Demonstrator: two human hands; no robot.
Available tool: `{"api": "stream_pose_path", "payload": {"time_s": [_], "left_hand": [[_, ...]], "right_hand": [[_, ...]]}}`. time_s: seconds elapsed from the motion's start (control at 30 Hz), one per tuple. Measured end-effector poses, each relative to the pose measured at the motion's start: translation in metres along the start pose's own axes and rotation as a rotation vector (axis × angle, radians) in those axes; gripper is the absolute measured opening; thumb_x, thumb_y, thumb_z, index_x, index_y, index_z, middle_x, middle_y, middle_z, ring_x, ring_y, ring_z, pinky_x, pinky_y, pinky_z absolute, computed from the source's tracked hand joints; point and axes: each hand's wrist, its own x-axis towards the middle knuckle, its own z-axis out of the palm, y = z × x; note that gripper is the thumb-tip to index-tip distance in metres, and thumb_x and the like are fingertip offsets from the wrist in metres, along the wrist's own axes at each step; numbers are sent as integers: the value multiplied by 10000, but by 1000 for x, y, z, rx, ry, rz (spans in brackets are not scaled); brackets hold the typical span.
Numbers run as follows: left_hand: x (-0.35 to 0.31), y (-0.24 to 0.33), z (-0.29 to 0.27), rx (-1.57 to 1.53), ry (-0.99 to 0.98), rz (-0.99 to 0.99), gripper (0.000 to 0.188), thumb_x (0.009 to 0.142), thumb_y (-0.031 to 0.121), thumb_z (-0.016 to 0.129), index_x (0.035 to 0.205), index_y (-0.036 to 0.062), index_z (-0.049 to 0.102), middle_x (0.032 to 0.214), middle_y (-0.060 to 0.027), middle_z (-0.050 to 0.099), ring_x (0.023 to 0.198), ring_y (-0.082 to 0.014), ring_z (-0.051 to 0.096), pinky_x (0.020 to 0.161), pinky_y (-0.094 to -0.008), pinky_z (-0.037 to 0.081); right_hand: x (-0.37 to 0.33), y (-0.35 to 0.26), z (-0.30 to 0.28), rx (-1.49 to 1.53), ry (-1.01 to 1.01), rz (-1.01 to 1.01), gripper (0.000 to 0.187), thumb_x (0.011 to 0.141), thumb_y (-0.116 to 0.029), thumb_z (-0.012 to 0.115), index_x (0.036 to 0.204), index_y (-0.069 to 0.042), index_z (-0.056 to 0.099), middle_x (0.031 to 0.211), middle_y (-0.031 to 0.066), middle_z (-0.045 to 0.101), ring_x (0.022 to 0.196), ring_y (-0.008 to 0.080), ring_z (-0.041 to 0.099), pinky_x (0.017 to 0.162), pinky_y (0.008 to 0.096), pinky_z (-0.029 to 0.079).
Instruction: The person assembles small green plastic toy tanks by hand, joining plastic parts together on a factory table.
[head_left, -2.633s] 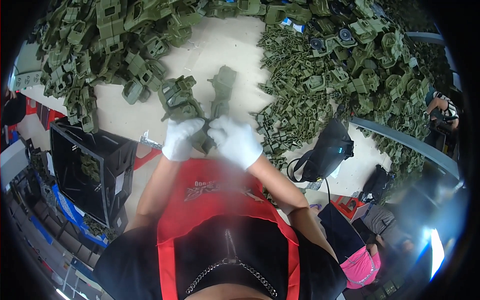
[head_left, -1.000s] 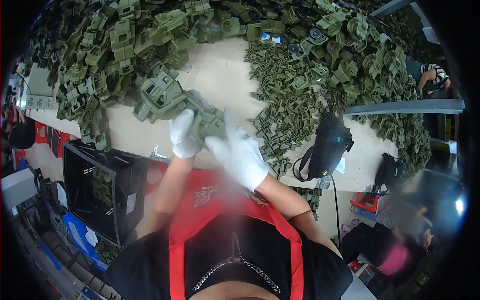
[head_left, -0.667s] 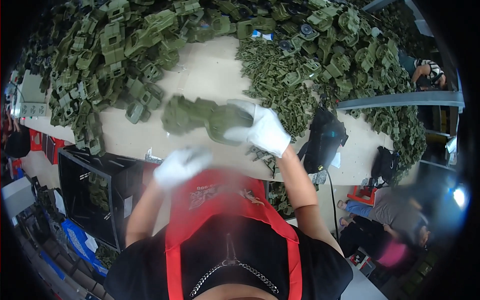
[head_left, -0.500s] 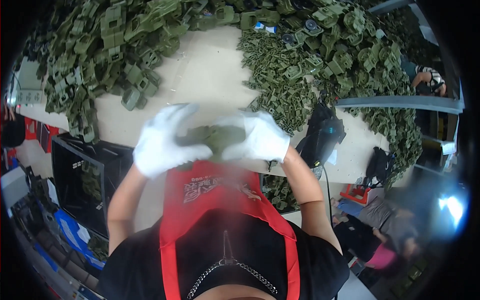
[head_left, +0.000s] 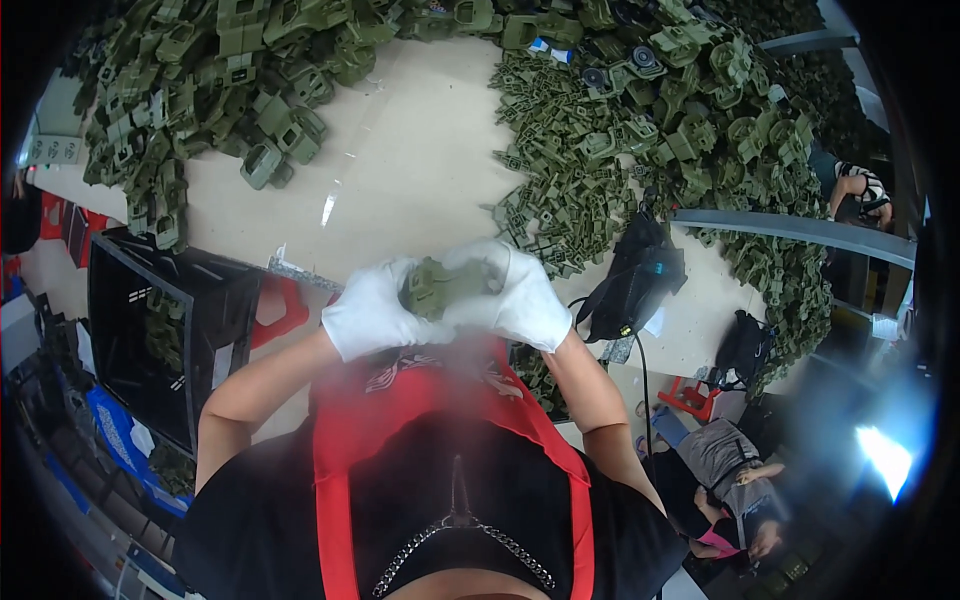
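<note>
Both of my hands wear white gloves and meet close to my chest, above a red apron. My left hand (head_left: 372, 312) and my right hand (head_left: 515, 295) both grip one olive-green plastic part (head_left: 440, 287), which shows between the gloves. Most of the part is hidden by my fingers. The pale table (head_left: 400, 180) lies just beyond my hands.
A heap of green plastic parts (head_left: 220, 70) covers the table's far left, another heap (head_left: 650, 130) the right. A black crate (head_left: 150, 330) stands at my left below the table edge. A black tool with a cable (head_left: 635, 285) lies at my right. Other people (head_left: 730, 470) are at the lower right.
My hands have drawn the green part back from over the table toward my chest. The left hand let go briefly, then closed on the part again beside the right.
</note>
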Motion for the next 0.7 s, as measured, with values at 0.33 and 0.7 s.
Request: {"api": "stream_pose_path", "payload": {"time_s": [0.33, 0.7], "left_hand": [[5, -12, -9, 93, -114, 76, 669, 562, 297, 874, 1097, 17, 585, 1025, -107, 659, 943, -169, 620, 857, -307, 488], [13, -16, 7, -195, -47, -66, 641, 559, 289, 847, 1071, -29, 626, 941, -90, 669, 855, -159, 616, 813, -290, 490]], "right_hand": [[2, -10, -8, -282, -117, -89, 446, 496, -181, 889, 860, -94, 646, 924, 58, 652, 824, 196, 629, 771, 298, 490], [-6, 14, 17, 188, 108, 80, 478, 754, -8, 721, 1206, 43, 570, 1100, 92, 630, 943, 108, 594, 825, 261, 495]]}}
